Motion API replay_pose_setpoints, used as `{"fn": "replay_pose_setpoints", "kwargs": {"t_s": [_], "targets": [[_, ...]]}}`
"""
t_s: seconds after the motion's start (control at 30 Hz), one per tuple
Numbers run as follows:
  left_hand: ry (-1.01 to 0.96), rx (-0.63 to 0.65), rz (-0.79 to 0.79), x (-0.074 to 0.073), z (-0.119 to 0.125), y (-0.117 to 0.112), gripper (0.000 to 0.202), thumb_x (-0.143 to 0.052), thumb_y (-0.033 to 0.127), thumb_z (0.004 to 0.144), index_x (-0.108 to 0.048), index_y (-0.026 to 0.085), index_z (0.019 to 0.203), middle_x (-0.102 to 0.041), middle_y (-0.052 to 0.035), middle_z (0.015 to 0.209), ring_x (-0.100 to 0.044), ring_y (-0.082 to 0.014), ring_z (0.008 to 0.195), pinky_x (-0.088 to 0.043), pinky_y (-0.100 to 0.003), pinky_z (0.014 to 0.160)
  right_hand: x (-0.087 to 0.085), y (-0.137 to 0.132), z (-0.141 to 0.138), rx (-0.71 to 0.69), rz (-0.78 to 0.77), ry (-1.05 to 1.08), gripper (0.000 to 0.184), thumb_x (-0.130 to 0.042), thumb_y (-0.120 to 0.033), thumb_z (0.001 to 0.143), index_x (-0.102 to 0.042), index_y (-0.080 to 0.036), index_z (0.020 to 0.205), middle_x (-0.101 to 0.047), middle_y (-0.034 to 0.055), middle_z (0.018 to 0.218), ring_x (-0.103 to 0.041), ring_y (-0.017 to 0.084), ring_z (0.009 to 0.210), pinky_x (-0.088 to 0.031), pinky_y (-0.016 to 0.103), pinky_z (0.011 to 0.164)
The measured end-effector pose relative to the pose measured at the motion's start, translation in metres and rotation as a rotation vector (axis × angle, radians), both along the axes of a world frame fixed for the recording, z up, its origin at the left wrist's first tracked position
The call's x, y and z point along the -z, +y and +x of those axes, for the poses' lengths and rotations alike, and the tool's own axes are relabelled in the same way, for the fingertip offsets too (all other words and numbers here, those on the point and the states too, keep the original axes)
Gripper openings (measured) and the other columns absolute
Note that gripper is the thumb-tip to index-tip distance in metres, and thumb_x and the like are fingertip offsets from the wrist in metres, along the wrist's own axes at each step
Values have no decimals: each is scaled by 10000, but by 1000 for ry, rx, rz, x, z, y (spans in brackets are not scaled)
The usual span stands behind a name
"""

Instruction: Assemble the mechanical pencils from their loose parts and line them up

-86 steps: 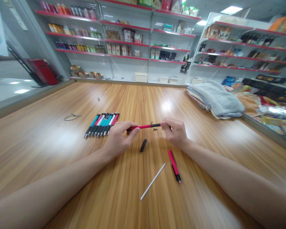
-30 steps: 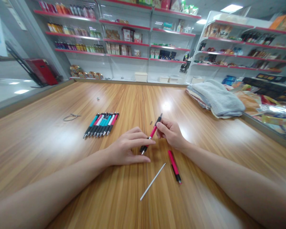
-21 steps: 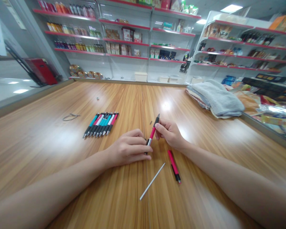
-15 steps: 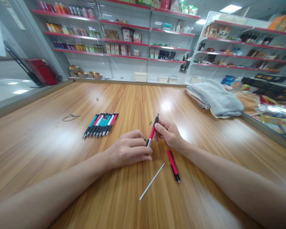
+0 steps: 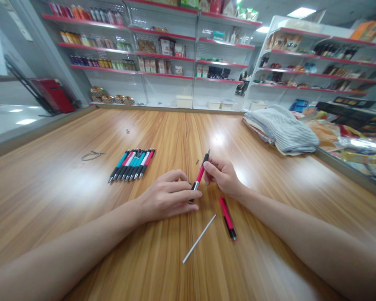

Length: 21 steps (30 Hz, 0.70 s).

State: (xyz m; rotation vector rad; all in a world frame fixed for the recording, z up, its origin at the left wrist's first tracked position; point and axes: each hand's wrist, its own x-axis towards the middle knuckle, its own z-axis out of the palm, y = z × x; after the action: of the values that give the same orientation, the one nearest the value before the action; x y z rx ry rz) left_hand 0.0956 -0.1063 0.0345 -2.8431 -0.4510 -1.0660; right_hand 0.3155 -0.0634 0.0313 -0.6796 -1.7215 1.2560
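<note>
Red-and-black pen (image 5: 200,173) held tilted above the wooden table (image 5: 50,217), black upper end leaning away from the body, metal-collared lower end down among the left fingers. Right hand (image 5: 223,177): closed in a pinch, thumb and index finger on the pen's black upper section, remaining fingers curled beneath, forearm angled in from the lower right. Left hand (image 5: 167,196): palm down, half-closed, fingers curved around the pen's lower end and partly hiding it; firmness of any grip impossible to tell. Left forearm extended low from the lower left, close to the table. Just beside the right hand, a red pen barrel with a black section (image 5: 227,219) lying flat; nearby, toward the body, a thin white rod (image 5: 199,238), not touching it. Small dark bit (image 5: 197,161) just beyond the held pen. Left of the hands, a tight row of teal, white and red pens (image 5: 131,164). Farther off, a wire loop (image 5: 89,156), a folded striped cloth (image 5: 283,129) and red-edged store shelves (image 5: 163,54) stocked with packaged goods.
</note>
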Motion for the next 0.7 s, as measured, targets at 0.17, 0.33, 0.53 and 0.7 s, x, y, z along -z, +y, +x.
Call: {"fn": "replay_pose_setpoints", "kwargs": {"t_s": [0.17,0.33,0.53,0.7], "targets": [[-63,-10,-83,2,-1,2,434,-668,190,820,-592,223,1246,-691,-72,915,-565,-193,821,-492,-352,758,1,2,1,60,7,41,310,-535,-411,935,-539,-143,780,-559,-21,553,-455,47,442,-291,181,421],[-145,-21,-181,5,-2,5,449,-609,107,832,-579,226,1264,-681,-77,933,-580,-186,819,-487,-360,770,2,5,1,118,-6,70,306,-548,-421,925,-560,-142,802,-550,-26,536,-430,42,421,-278,178,408],[-90,35,-190,6,-3,7,402,-647,159,833,-609,214,1229,-679,-81,892,-570,-200,826,-489,-357,747,-1,4,3,93,2,40,320,-549,-412,924,-549,-141,753,-566,-17,536,-416,39,421,-272,179,404],[-90,72,-143,7,-1,3,345,-660,124,817,-643,213,1149,-686,-63,839,-560,-198,809,-488,-348,739,-3,1,1,56,-17,18,340,-539,-414,927,-560,-133,737,-611,12,576,-424,44,429,-273,184,401]]}}
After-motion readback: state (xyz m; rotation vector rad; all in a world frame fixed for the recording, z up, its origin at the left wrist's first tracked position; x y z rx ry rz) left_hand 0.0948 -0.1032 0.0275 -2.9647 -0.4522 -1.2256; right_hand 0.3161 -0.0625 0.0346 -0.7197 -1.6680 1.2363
